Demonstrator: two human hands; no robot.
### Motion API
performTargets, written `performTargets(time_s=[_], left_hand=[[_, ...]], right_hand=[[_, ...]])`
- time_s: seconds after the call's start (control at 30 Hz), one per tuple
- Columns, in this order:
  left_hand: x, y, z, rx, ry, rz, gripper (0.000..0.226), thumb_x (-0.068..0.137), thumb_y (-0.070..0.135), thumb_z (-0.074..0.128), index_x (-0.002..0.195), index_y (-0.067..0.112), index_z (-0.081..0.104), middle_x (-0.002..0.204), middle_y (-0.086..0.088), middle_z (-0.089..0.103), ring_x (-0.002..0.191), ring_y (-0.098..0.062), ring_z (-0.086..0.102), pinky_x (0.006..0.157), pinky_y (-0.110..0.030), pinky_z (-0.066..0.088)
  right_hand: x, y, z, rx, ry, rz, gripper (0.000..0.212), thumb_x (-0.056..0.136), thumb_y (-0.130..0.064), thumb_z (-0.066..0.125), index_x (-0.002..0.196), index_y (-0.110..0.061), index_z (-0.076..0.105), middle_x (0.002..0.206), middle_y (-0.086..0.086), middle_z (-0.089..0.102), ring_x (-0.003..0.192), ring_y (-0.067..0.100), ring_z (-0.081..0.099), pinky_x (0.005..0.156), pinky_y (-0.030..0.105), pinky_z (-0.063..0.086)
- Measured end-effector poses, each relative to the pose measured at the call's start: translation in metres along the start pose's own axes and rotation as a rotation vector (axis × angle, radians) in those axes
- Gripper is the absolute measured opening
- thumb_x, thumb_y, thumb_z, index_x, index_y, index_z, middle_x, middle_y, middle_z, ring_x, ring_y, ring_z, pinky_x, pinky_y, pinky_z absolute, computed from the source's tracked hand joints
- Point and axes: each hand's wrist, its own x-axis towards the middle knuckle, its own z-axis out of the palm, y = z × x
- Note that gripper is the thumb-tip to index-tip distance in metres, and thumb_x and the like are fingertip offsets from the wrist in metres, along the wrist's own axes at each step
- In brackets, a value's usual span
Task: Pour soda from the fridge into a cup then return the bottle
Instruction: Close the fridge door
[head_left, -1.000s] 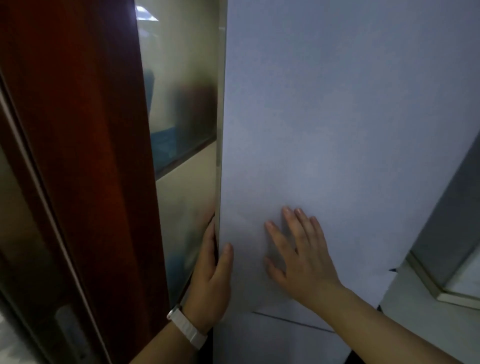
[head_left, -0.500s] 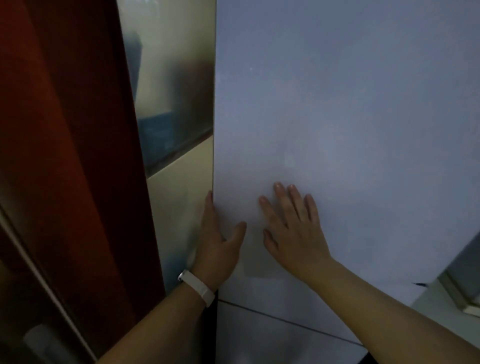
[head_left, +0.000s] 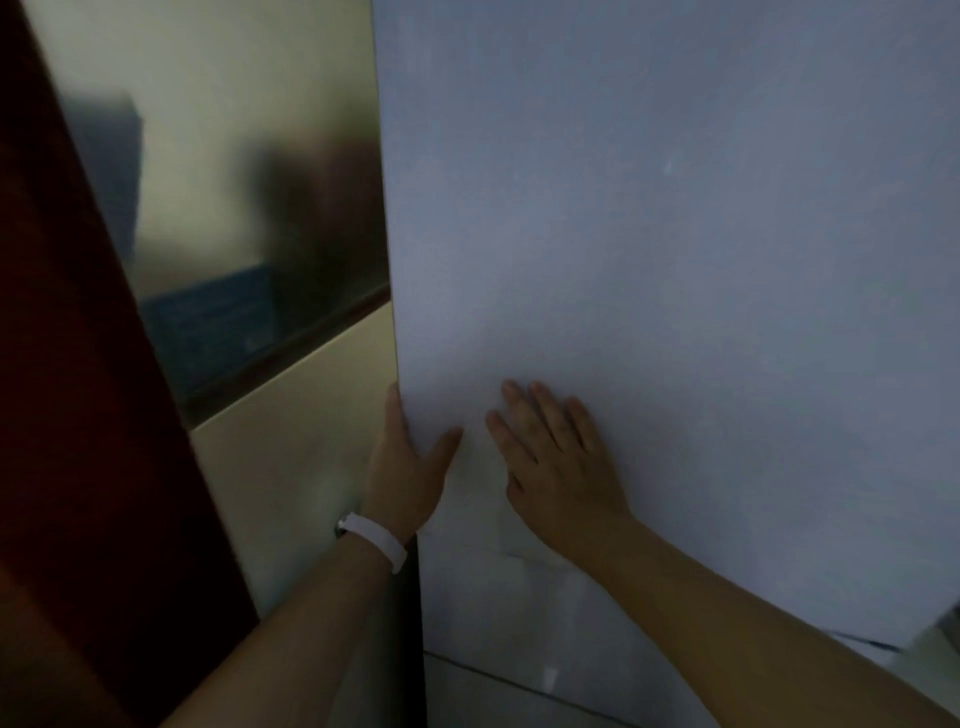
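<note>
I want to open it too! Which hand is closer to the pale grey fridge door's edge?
Left. The left hand grips the edge of the pale grey fridge door, thumb on the front. The right hand lies flat on its face, further in.

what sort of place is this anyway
Probably a kitchen corner indoors: a tall pale grey-blue fridge door beside a glossy cream wall panel and a dark red wooden frame.
</note>
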Motion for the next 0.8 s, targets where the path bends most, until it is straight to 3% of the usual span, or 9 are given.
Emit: performTargets(time_s=[0.13,0.33,0.47,0.6,0.67,0.8], left_hand=[[0.018,-0.015,0.011,-0.003,-0.017,-0.012,0.069,0.086,0.025,0.071,0.143,0.022,0.033,0.129,0.011,0.051,0.117,0.005,0.052,0.095,-0.027,0.049],[0.023,-0.023,0.016,0.021,0.031,0.025,0.067,0.087,0.014,0.070,0.135,0.037,0.030,0.127,0.025,0.047,0.113,0.013,0.052,0.088,-0.007,0.045],[0.022,-0.022,0.012,0.000,-0.024,0.009,0.068,0.086,0.028,0.069,0.141,0.027,0.030,0.135,0.007,0.049,0.121,-0.006,0.053,0.097,-0.028,0.049],[0.020,-0.015,0.006,0.011,-0.078,-0.044,0.072,0.083,0.030,0.067,0.143,0.023,0.028,0.132,0.010,0.047,0.118,0.005,0.050,0.102,-0.039,0.048],[0.012,-0.007,0.003,-0.009,-0.093,-0.086,0.076,0.083,0.027,0.067,0.147,0.017,0.028,0.135,0.004,0.048,0.118,-0.002,0.052,0.105,-0.044,0.046],[-0.024,0.009,-0.007,0.068,-0.191,-0.189,0.081,0.091,0.020,0.067,0.154,0.019,0.016,0.152,-0.002,0.036,0.130,-0.005,0.033,0.106,-0.027,0.031]], right_hand=[[0.004,0.011,0.012,-0.034,-0.037,-0.028,0.070,0.074,-0.019,0.064,0.142,-0.013,0.049,0.156,0.012,0.033,0.144,0.032,0.029,0.118,0.049,0.017],[0.003,0.014,0.021,-0.029,-0.005,-0.050,0.069,0.077,-0.021,0.061,0.144,-0.013,0.047,0.156,0.012,0.032,0.144,0.032,0.032,0.119,0.047,0.018],[0.004,0.011,0.018,0.006,-0.016,-0.032,0.066,0.078,-0.018,0.060,0.143,-0.012,0.048,0.156,0.013,0.034,0.143,0.032,0.032,0.118,0.049,0.020],[0.006,0.006,0.004,0.063,-0.117,-0.004,0.066,0.073,-0.013,0.061,0.138,-0.010,0.053,0.154,0.015,0.037,0.141,0.035,0.034,0.116,0.053,0.023],[0.006,0.003,-0.007,0.089,-0.203,0.003,0.064,0.071,-0.017,0.062,0.134,-0.008,0.056,0.154,0.017,0.036,0.141,0.037,0.034,0.115,0.056,0.024],[-0.002,-0.005,-0.032,0.168,-0.334,0.095,0.052,0.065,-0.022,0.074,0.114,-0.006,0.067,0.145,0.021,0.047,0.131,0.039,0.047,0.107,0.058,0.036]])
